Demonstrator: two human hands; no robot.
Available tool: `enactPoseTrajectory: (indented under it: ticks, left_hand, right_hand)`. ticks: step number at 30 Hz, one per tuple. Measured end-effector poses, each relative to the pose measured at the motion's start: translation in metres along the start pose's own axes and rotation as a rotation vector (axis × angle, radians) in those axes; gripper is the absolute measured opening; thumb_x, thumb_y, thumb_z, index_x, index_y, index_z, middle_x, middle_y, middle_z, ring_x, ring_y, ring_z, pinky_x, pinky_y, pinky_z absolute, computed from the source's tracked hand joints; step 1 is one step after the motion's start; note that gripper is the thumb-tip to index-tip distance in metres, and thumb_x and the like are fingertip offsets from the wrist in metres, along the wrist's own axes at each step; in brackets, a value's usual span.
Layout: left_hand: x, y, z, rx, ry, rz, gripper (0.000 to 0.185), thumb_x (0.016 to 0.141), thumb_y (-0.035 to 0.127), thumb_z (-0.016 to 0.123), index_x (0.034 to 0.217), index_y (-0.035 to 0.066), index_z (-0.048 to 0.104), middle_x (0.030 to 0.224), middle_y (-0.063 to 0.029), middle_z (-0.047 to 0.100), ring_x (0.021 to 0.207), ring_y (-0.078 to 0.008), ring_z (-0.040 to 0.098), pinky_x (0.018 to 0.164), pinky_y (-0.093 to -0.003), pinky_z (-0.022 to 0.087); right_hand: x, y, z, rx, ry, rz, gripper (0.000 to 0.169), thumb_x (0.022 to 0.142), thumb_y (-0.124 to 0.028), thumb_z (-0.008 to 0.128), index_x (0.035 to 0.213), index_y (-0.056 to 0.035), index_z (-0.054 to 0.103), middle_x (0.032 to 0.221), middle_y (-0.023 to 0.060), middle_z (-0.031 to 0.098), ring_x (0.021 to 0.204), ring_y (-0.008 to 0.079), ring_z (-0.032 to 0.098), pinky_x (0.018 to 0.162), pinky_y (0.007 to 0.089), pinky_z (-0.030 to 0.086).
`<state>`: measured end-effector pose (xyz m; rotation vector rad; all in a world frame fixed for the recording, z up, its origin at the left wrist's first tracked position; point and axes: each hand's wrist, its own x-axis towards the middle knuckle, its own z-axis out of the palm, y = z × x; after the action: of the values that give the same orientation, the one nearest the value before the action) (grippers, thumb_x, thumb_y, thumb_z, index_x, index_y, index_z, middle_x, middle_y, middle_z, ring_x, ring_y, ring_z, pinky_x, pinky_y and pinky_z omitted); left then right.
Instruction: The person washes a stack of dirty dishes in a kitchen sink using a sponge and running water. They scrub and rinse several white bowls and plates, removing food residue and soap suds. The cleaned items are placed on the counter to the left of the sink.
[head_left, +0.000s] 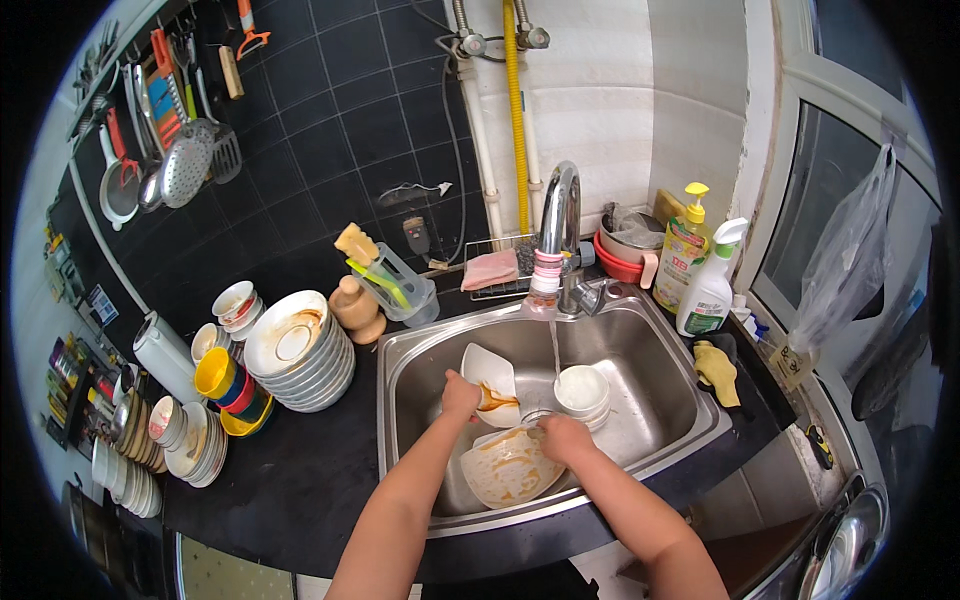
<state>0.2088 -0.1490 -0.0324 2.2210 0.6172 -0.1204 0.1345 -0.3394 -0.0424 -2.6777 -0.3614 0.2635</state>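
Note:
In the stainless steel sink (645, 375), my left hand (461, 396) grips a white square-cornered dish (486, 366) with an orange-brown sauce stain, tilted up at the left side. My right hand (566, 441) holds the rim of a larger white bowl (510, 469) smeared with orange residue, low in the front of the basin. Part of another white dish shows behind that bowl. A stack of small white bowls (583, 388) stands right of centre in the basin. Water runs from the chrome faucet (561, 210) down beside the top one.
Left on the black counter (300, 480) stand a stack of stained large bowls (289, 337), colourful bowls (217, 375) and more dishes. A wooden mortar (356, 307) and a utensil holder (401, 285) sit behind the sink. At right are a pump bottle (682, 251), a spray bottle (709, 292) and a yellow glove (716, 371).

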Motion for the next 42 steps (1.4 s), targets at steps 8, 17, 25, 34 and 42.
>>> enactPoseTrajectory:
  ticks: [8,17,25,34,42]
  left_hand:
    - [-0.033,-0.020,-0.034,0.184,0.228,0.274,0.035,0.074,0.008,0.046,0.106,-0.003,0.035,0.091,-0.0230,0.055,0.077,-0.0356,0.060,0.058,-0.0464,0.050]
    - [-0.056,-0.098,-0.032,-0.904,-0.254,-0.204,0.036,0.065,0.010,0.045,0.099,-0.002,0.049,0.091,-0.0174,0.056,0.084,-0.0307,0.056,0.068,-0.0428,0.048]
    - [-0.064,-0.113,-0.015,-1.021,-0.470,-0.096,0.043,0.086,0.037,0.046,0.121,0.012,0.039,0.109,-0.0079,0.053,0.094,-0.0234,0.055,0.071,-0.0429,0.049]
    - [-0.060,-0.105,-0.014,-1.250,-0.125,0.003,0.037,0.090,0.030,0.043,0.114,0.002,0.046,0.107,-0.0093,0.054,0.093,-0.0199,0.054,0.081,-0.0313,0.042]
    - [-0.069,-0.097,-0.015,-1.254,-0.277,0.005,0.046,0.090,0.038,0.042,0.120,0.003,0.042,0.114,-0.0105,0.051,0.103,-0.0205,0.049,0.086,-0.0335,0.040]
  right_hand:
    - [-0.002,-0.003,0.007,0.216,0.022,-0.084,0.038,0.075,-0.024,0.055,0.109,-0.0050,0.055,0.118,0.0181,0.046,0.109,0.0295,0.046,0.091,0.0351,0.039]
    - [-0.001,-0.030,0.024,0.270,-0.121,-0.513,0.045,0.083,-0.014,0.045,0.126,-0.0015,0.036,0.129,0.0199,0.035,0.120,0.0291,0.036,0.101,0.0324,0.026]
    - [0.011,-0.082,0.036,0.042,-0.102,-0.546,0.050,0.077,-0.006,0.045,0.124,0.0050,0.034,0.130,0.0228,0.033,0.111,0.0365,0.042,0.095,0.0388,0.032]
    - [-0.002,-0.095,0.024,-0.061,-0.023,-0.599,0.013,0.075,-0.011,0.052,0.084,-0.0039,0.058,0.087,0.0198,0.057,0.077,0.0332,0.058,0.065,0.0397,0.046]
    - [0.050,-0.083,0.018,-0.134,0.578,-0.446,0.010,0.070,-0.008,0.056,0.077,-0.0010,0.056,0.078,0.0167,0.059,0.072,0.0329,0.058,0.065,0.0375,0.047]
